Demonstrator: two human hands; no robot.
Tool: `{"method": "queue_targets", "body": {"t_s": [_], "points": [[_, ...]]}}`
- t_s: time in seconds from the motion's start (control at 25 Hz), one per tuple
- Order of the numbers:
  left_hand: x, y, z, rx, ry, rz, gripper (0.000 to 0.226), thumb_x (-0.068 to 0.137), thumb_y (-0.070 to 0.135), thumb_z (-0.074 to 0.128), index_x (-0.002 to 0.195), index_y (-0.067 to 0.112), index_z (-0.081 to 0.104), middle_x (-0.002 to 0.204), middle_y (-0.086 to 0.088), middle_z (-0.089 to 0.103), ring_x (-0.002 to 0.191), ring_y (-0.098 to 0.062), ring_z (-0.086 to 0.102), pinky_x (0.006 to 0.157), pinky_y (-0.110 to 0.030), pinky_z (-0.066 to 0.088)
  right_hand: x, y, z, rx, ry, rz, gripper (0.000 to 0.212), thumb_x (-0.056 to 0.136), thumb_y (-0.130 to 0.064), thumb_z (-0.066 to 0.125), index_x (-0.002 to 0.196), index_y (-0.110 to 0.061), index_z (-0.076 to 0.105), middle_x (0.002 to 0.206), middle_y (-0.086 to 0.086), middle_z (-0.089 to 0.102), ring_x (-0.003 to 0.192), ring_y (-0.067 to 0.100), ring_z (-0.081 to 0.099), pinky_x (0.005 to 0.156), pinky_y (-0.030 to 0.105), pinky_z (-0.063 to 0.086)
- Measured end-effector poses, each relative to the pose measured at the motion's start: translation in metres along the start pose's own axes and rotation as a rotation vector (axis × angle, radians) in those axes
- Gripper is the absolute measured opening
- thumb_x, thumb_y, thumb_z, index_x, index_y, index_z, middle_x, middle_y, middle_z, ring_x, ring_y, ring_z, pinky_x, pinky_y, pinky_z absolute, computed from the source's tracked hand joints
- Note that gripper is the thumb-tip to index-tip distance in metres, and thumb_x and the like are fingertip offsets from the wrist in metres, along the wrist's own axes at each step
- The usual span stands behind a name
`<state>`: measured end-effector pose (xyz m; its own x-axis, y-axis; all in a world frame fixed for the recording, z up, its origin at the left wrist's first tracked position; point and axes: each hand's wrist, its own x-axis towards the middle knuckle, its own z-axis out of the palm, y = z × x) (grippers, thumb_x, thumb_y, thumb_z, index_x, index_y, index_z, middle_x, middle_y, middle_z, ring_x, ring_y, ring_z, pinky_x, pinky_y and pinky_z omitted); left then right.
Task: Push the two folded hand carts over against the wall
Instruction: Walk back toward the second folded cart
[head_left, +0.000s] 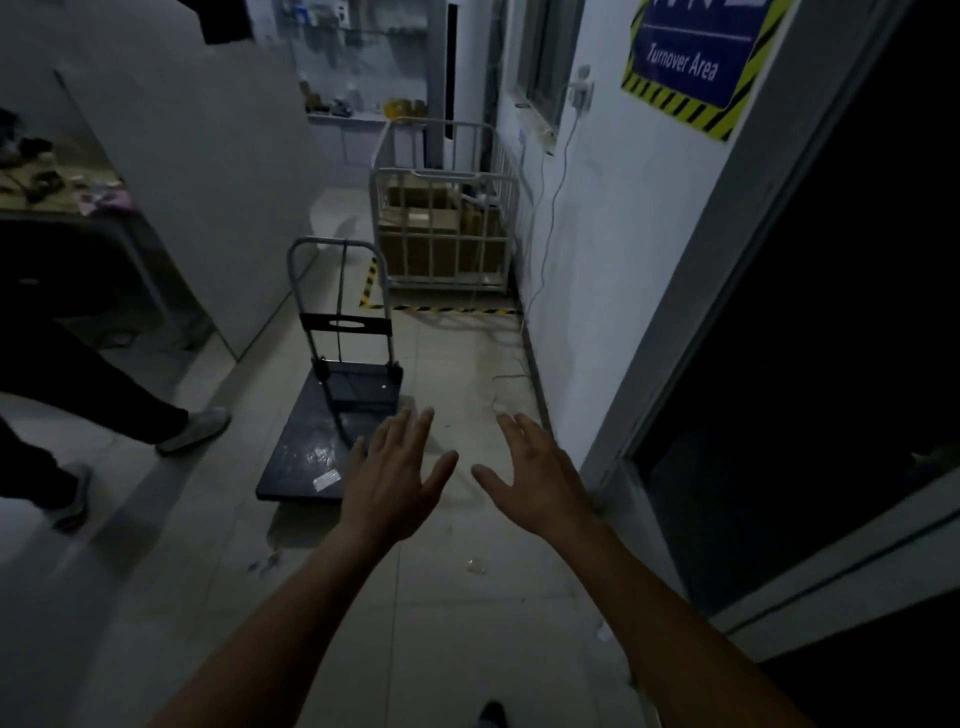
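A dark platform hand cart (317, 436) stands on the tiled floor ahead of me, with its metal handle (337, 291) upright at the far end. A second deck appears to lie on the first near the handle, but I cannot tell for sure. My left hand (397, 478) is stretched out, fingers spread, over the cart's near right corner and holds nothing. My right hand (535, 473) is open beside it, above bare floor, between the cart and the white wall (597, 260) on the right.
A wire cage trolley (447, 228) with cardboard boxes stands against the wall farther on, behind yellow-black floor tape (452, 310). A person's legs and shoes (197, 428) are at the left. A dark doorway (805, 389) opens on the right. A white partition (208, 182) stands left.
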<state>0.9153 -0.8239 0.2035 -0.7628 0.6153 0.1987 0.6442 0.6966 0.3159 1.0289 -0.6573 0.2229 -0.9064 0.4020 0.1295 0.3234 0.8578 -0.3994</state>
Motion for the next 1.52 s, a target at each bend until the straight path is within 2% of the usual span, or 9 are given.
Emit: {"method": "queue_targets", "body": {"t_s": [0.24, 0.48, 0.68, 0.88, 1.08, 1.28, 1.52], "points": [[0.135, -0.022, 0.046, 0.037, -0.05, 0.04, 0.077, 0.089, 0.075, 0.013, 0.152, 0.031, 0.015, 0.159, -0.006, 0.023, 0.144, -0.025, 0.022, 0.114, -0.055, 0.021, 0.119, 0.056, 0.022, -0.022, -0.033, 0.042, 0.078, 0.089, -0.066, 0.04, 0.151, -0.026, 0.015, 0.158, 0.007, 0.016, 0.142, 0.024, 0.017, 0.113, 0.042, 0.022], [0.263, -0.037, 0.069, 0.084, -0.082, -0.021, 0.081, 0.088, 0.077, 0.007, 0.151, 0.029, 0.021, 0.156, -0.006, 0.03, 0.141, -0.025, 0.027, 0.113, -0.053, 0.023, 0.258, 0.106, 0.025, -0.011, -0.091, 0.018, 0.077, 0.091, -0.064, 0.041, 0.152, -0.029, 0.009, 0.16, 0.005, 0.009, 0.143, 0.023, 0.012, 0.113, 0.041, 0.016], [0.371, -0.053, 0.078, 0.087, -0.065, -0.019, 0.083, 0.088, 0.077, 0.01, 0.148, 0.023, 0.032, 0.149, -0.007, 0.041, 0.133, -0.025, 0.04, 0.106, -0.052, 0.033, 0.366, 0.129, 0.03, -0.027, -0.071, -0.008, 0.077, 0.089, -0.066, 0.04, 0.151, -0.028, 0.012, 0.158, 0.006, 0.017, 0.141, 0.025, 0.02, 0.111, 0.045, 0.025], [0.494, -0.081, 0.093, 0.087, -0.04, -0.013, 0.083, 0.089, 0.075, 0.01, 0.147, 0.021, 0.035, 0.146, -0.006, 0.045, 0.13, -0.024, 0.044, 0.104, -0.048, 0.035, 0.488, 0.148, 0.045, -0.053, -0.085, -0.012, 0.078, 0.087, -0.069, 0.036, 0.15, -0.026, 0.018, 0.155, 0.007, 0.024, 0.138, 0.025, 0.025, 0.108, 0.044, 0.03], [0.633, -0.119, 0.105, 0.104, -0.026, 0.024, 0.075, 0.092, 0.073, 0.016, 0.141, 0.022, 0.042, 0.136, -0.001, 0.054, 0.12, -0.024, 0.052, 0.094, -0.045, 0.042, 0.624, 0.163, 0.048, -0.093, -0.08, -0.024, 0.081, 0.084, -0.073, 0.03, 0.148, -0.023, 0.025, 0.149, 0.005, 0.035, 0.129, 0.024, 0.036, 0.101, 0.043, 0.039], [0.769, -0.14, 0.102, 0.128, -0.035, 0.087, 0.074, 0.093, 0.072, 0.016, 0.136, 0.02, 0.046, 0.131, -0.003, 0.058, 0.113, -0.025, 0.056, 0.089, -0.043, 0.044, 0.75, 0.177, 0.036, -0.085, -0.069, -0.006, 0.084, 0.081, -0.075, 0.028, 0.147, -0.023, 0.026, 0.147, 0.001, 0.035, 0.128, 0.023, 0.037, 0.102, 0.041, 0.037], [0.932, -0.153, 0.143, 0.156, -0.047, 0.099, 0.069, 0.094, 0.069, 0.017, 0.134, 0.022, 0.048, 0.126, -0.002, 0.061, 0.11, -0.022, 0.058, 0.087, -0.041, 0.045, 0.913, 0.226, 0.053, -0.047, -0.095, -0.013, 0.084, 0.082, -0.078, 0.025, 0.147, -0.025, 0.026, 0.148, 0.002, 0.035, 0.129, 0.021, 0.037, 0.102, 0.041, 0.038]]}}
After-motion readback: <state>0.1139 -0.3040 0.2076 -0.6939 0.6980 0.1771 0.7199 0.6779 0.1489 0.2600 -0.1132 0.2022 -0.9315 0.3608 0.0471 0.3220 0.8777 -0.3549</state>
